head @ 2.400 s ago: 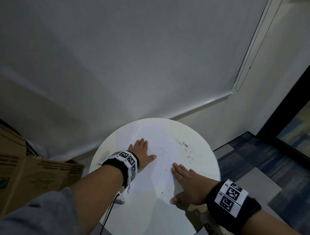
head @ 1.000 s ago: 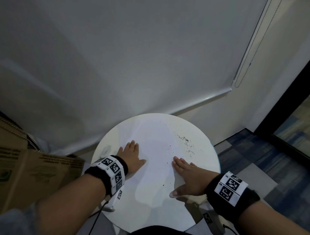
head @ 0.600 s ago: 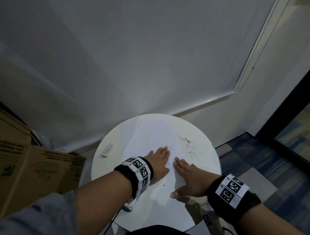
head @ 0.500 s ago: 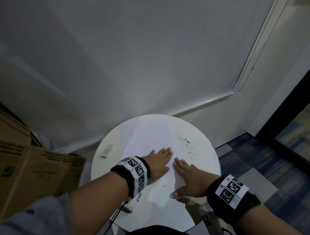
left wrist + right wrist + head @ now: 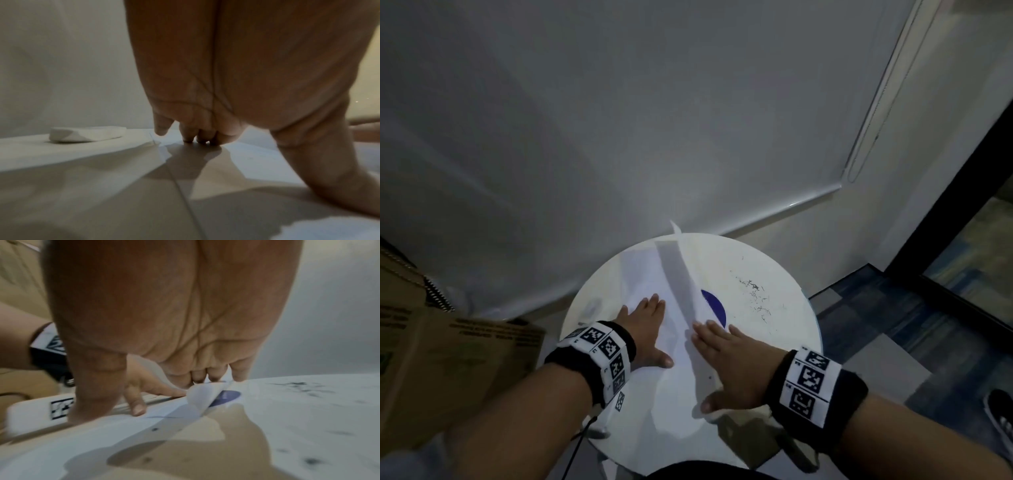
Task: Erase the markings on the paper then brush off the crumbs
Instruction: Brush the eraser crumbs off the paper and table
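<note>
On the round white table (image 5: pixel 784 346) a white sheet of paper (image 5: pixel 643 274) lies over the left and middle of the top, its right edge curled up off the surface. The left hand (image 5: pixel 645 329) lies flat on the sheet, fingers straight and together, holding nothing. The right hand (image 5: pixel 732 359) spreads near the table's front edge; its fingertips (image 5: pixel 197 376) seem to lift the curled edge, though blur hides any real pinch. Dark eraser crumbs (image 5: pixel 755 294) scatter toward the right edge. A small white eraser block (image 5: pixel 86 134) sits near the left edge. A blue round patch (image 5: pixel 714 306) shows beneath the lifted edge.
</note>
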A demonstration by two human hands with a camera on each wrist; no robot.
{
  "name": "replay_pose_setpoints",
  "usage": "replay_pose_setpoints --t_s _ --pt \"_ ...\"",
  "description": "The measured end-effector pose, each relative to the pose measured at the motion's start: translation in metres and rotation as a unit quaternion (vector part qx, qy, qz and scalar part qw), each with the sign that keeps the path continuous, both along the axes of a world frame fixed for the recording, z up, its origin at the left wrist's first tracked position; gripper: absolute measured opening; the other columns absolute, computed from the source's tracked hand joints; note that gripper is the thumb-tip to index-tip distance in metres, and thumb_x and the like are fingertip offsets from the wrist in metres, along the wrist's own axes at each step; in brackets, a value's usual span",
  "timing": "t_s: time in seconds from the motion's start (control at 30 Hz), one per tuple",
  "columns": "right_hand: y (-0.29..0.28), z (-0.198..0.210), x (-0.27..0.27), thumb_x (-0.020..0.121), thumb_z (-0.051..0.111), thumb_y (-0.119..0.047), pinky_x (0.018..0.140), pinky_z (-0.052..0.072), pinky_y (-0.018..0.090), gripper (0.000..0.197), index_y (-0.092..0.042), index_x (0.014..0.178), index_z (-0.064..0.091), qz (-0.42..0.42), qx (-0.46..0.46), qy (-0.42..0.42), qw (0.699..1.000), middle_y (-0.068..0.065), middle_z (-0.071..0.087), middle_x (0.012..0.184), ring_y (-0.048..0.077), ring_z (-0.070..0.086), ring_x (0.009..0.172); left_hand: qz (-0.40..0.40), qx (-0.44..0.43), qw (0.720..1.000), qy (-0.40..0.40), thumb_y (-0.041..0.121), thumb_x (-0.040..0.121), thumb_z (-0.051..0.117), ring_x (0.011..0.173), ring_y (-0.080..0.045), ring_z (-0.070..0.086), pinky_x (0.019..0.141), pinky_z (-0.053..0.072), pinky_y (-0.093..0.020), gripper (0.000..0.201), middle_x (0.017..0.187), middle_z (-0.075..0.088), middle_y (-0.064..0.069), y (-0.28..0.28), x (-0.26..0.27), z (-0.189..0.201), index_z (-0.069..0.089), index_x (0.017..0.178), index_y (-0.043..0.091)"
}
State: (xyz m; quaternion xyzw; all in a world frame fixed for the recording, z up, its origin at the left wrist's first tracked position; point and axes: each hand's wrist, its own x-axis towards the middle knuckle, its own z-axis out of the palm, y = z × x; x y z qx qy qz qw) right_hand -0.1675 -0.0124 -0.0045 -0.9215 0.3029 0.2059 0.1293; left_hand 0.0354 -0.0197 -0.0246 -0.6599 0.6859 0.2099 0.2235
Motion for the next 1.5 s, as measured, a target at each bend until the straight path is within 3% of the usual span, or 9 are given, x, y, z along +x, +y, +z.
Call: replay_pose_setpoints --t_s 0.1,0.33,0.53,0.7,0.87,1.03,1.17,1.37,1.5 --pt "0.007 0.002 0.013 0.088 0.037 -0.068 0.115 -0.009 0.038 0.097 -0.011 0.150 -0.011 0.018 -0.021 0.024 0.999 0.005 -0.019 0.157 0.021 -0.018 0.145 -0.005 -0.007 1.000 -0.003 0.060 0.088 0.057 0.150 -0.023 -0.011 0.122 0.002 -0.046 0.111 0.161 -0.021 -0.008 0.001 0.001 -0.001 -0.018 0.152 0.009" --pt "-0.006 -0.003 0.001 0.088 0.042 -0.065 0.119 -0.002 0.038 0.096 -0.010 0.151 -0.007 -0.074 0.031 0.053 0.995 0.004 -0.018 0.158 0.019 -0.013 0.146 -0.003 -0.001 1.000 0.013 0.059 0.087 0.060 0.150 -0.023 -0.012 0.122 0.002 -0.046 0.113 0.161 -0.022 -0.008 0.000 0.005 -0.003 -0.017 0.152 0.008" --pt "-0.007 -0.002 -0.010 0.086 0.045 -0.067 0.119 0.003 0.038 0.099 -0.011 0.152 -0.003 -0.119 0.054 0.024 0.991 0.000 -0.020 0.157 0.017 -0.010 0.146 -0.010 -0.001 1.000 0.019 0.060 0.087 0.059 0.150 -0.023 -0.013 0.121 0.002 -0.045 0.113 0.160 -0.022 -0.008 0.000 0.005 -0.004 -0.017 0.152 0.008" --pt "-0.009 0.000 -0.018 0.087 0.043 -0.065 0.119 0.012 0.045 0.094 -0.010 0.152 0.002 -0.169 0.044 0.038 0.984 0.004 -0.013 0.159 0.019 -0.002 0.147 -0.009 0.003 1.000 0.026 0.060 0.088 0.057 0.149 -0.022 -0.014 0.122 0.001 -0.045 0.111 0.160 -0.024 -0.007 0.001 0.006 -0.002 -0.018 0.152 0.008" --pt "-0.007 0.000 -0.009 0.089 0.044 -0.062 0.119 0.000 0.036 0.093 -0.012 0.152 -0.004 -0.121 0.043 -0.012 0.992 0.001 -0.017 0.158 0.015 -0.011 0.146 -0.007 0.002 0.999 0.032 0.060 0.088 0.058 0.149 -0.021 -0.015 0.121 -0.001 -0.045 0.111 0.160 -0.024 -0.006 0.002 0.007 0.001 -0.018 0.152 0.009" --pt "-0.003 -0.008 0.000 0.090 0.042 -0.063 0.119 0.000 0.036 0.091 -0.014 0.152 -0.003 -0.093 0.071 -0.011 0.993 0.000 -0.015 0.158 0.013 -0.011 0.146 -0.006 0.000 0.999 0.035 0.060 0.087 0.058 0.149 -0.021 -0.015 0.121 -0.002 -0.043 0.112 0.160 -0.024 -0.005 0.002 0.007 -0.001 -0.018 0.152 0.010" --pt "-0.016 -0.002 -0.013 0.090 0.041 -0.062 0.119 0.006 0.038 0.091 -0.008 0.152 0.001 -0.171 0.057 0.002 0.984 0.004 -0.011 0.159 0.017 -0.004 0.147 -0.003 -0.002 0.999 0.040 0.060 0.087 0.059 0.149 -0.021 -0.015 0.121 -0.001 -0.044 0.113 0.160 -0.023 -0.005 0.002 0.008 -0.004 -0.018 0.152 0.010" --pt "-0.019 0.004 -0.016 0.094 0.042 -0.056 0.119 0.012 0.037 0.085 -0.010 0.152 0.000 -0.194 0.040 -0.023 0.980 0.002 -0.011 0.159 0.016 -0.003 0.147 -0.002 0.002 1.000 0.011 0.063 0.087 0.056 0.150 -0.023 -0.010 0.122 0.003 -0.043 0.111 0.161 -0.020 -0.007 0.001 0.001 0.003 -0.016 0.153 0.009" --pt "-0.018 0.005 -0.017 0.096 0.043 -0.050 0.116 0.023 0.037 0.078 -0.004 0.150 0.010 -0.212 0.034 -0.002 0.977 0.006 0.001 0.160 0.020 0.012 0.146 -0.008 -0.006 1.000 -0.005 0.066 0.089 0.049 0.151 -0.028 -0.001 0.122 0.007 -0.041 0.107 0.162 -0.012 -0.013 0.001 -0.017 0.010 -0.010 0.154 0.005"
